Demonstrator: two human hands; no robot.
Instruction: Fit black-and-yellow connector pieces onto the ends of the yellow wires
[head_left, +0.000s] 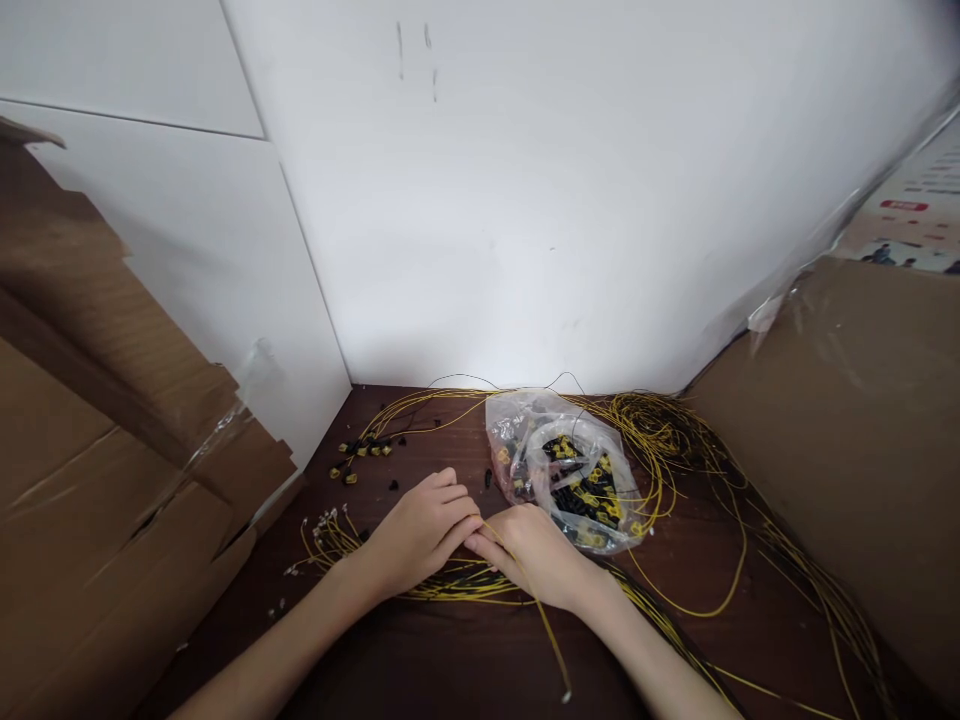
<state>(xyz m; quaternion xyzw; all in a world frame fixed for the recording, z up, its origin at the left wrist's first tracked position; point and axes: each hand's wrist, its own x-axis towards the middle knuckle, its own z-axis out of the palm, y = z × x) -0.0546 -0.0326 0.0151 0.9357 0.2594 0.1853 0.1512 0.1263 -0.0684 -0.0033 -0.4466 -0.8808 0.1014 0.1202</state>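
Observation:
My left hand point(426, 525) and my right hand point(529, 550) meet over the middle of the table, both closed with fingertips together. Between them runs a thin yellow wire point(541, 612), its free end with a small white tip hanging toward me past my right hand. Whatever else is pinched at the fingertips is hidden. Beneath both hands lies a bundle of yellow and black wires point(465, 582), with white-tipped ends point(330, 530) fanned out at the left. Just beyond my right hand sits an open clear plastic bag point(536, 420) holding many small black and yellow connectors point(592, 490).
Several wires ending in black and yellow connectors point(367, 450) lie at the back left. A tangled coil of yellow wires point(652, 430) rests behind the bag, trailing right. Cardboard panels point(97, 420) stand left and right point(847, 420); a white wall point(525, 200) closes the back of the brown table point(435, 660).

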